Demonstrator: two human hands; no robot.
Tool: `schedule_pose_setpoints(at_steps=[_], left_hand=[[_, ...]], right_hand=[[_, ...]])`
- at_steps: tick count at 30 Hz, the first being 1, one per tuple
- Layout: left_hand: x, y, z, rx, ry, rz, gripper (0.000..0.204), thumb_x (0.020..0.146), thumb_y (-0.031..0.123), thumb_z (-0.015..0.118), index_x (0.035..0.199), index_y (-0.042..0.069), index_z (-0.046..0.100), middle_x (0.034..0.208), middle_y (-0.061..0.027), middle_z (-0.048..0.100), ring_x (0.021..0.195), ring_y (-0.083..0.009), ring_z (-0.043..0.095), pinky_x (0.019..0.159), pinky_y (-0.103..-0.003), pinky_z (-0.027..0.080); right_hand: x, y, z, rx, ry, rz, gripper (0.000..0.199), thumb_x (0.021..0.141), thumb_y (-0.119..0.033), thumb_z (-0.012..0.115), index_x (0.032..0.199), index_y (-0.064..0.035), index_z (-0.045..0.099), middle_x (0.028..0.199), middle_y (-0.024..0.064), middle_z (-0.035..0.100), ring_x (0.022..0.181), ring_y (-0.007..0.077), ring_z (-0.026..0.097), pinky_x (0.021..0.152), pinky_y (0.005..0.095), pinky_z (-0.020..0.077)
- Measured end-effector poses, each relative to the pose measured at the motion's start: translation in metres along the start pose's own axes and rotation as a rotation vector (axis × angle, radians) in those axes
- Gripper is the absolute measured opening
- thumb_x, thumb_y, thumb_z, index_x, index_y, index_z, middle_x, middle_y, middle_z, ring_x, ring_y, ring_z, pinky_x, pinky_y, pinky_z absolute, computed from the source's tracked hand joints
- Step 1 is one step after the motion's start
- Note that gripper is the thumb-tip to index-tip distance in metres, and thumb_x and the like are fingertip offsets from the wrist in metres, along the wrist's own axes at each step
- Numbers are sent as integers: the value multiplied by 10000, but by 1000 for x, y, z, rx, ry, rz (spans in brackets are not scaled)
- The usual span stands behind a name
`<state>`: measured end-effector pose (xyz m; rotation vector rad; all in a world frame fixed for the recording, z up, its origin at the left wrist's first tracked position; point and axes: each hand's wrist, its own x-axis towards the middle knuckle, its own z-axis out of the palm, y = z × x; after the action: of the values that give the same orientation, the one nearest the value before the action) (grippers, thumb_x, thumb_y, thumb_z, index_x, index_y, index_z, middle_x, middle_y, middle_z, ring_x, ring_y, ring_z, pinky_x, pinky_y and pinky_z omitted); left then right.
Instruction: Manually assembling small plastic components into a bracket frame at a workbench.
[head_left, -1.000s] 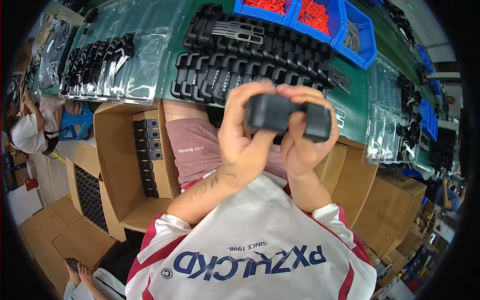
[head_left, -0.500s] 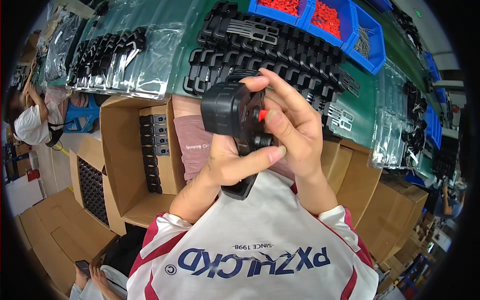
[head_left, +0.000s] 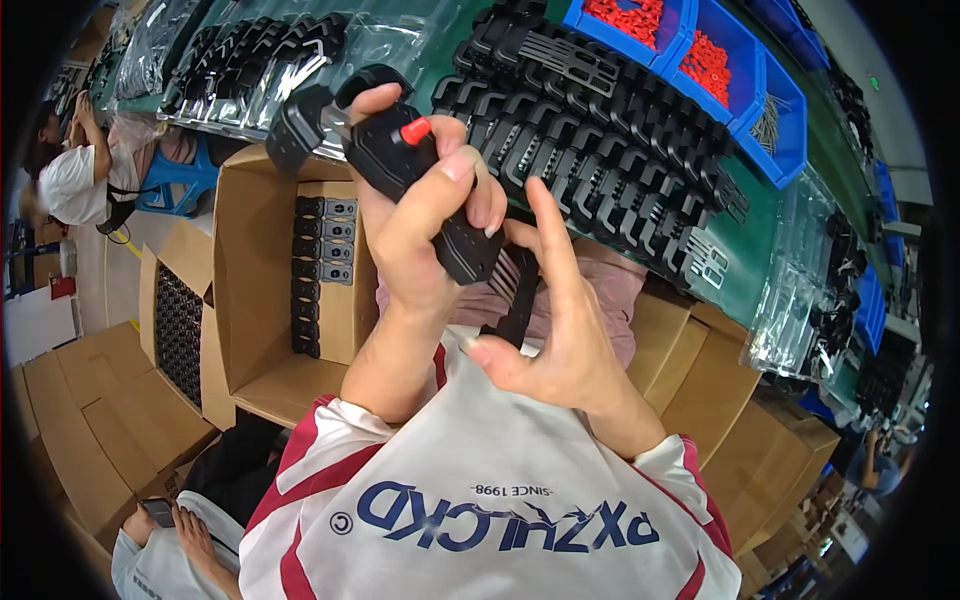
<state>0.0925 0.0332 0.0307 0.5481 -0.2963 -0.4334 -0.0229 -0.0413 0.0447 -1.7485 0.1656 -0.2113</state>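
Note:
My left hand [head_left: 410, 245] is wrapped round a black plastic clamp-like device [head_left: 380, 155], held tilted above my lap. A red button [head_left: 415, 131] stands out near its upper end, beside my curled fingers. Two curved black jaws form the top, with a pale gap between them. Below my left hand, a dark bar with metal strips [head_left: 515, 300] sits between the thumb and a bent finger of my right hand [head_left: 570, 350]. The right index finger stretches upward, off the device. Whether bar and device are one piece is hidden.
Rows of black brackets [head_left: 590, 150] lie on the green table [head_left: 740, 280]. Blue bins [head_left: 745, 110] behind hold red parts and metal pins. An open cardboard box [head_left: 255, 370] with black parts stands to the left; more boxes [head_left: 760, 450] are at right. Other people sit at left.
The device has moved left and tilted, its red button now facing up. My left hand has shifted to its upper part; my right hand has left the button and dropped to the lower end.

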Motion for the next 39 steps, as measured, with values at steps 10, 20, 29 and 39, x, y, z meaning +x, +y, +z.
schedule_pose_setpoints(at_steps=[10,20,29,39], left_hand=[[-6,-17,20,382,-117,-17,718,798,12,555,1431,125,234,1057,-179,493,728,-209,539,654,-312,481],[-16,5,8,609,-677,-159,577,737,38,692,1277,-50,507,1312,-194,508,1156,-299,533,998,-382,412],[-29,28,-33,519,-473,-269,452,788,-4,624,1228,-54,535,1121,-174,625,983,-258,624,886,-329,491],[-45,54,-160,569,511,52,157,815,-61,463,875,-8,598,828,-125,642,725,-183,608,697,-268,503]], right_hand=[[-12,16,-18,322,22,-6,1198,603,-264,872,1465,30,93,1479,220,234,1326,345,338,1074,446,308],[-6,-6,-257,216,543,-214,563,922,-417,482,1278,18,443,1252,208,510,1056,327,562,811,366,497],[41,40,-415,-609,1021,523,617,856,-449,614,1255,17,543,1149,128,631,947,212,597,808,292,466],[214,55,-236,-1131,183,-260,373,804,-209,636,1132,-31,634,1067,117,674,944,275,640,840,318,485]])
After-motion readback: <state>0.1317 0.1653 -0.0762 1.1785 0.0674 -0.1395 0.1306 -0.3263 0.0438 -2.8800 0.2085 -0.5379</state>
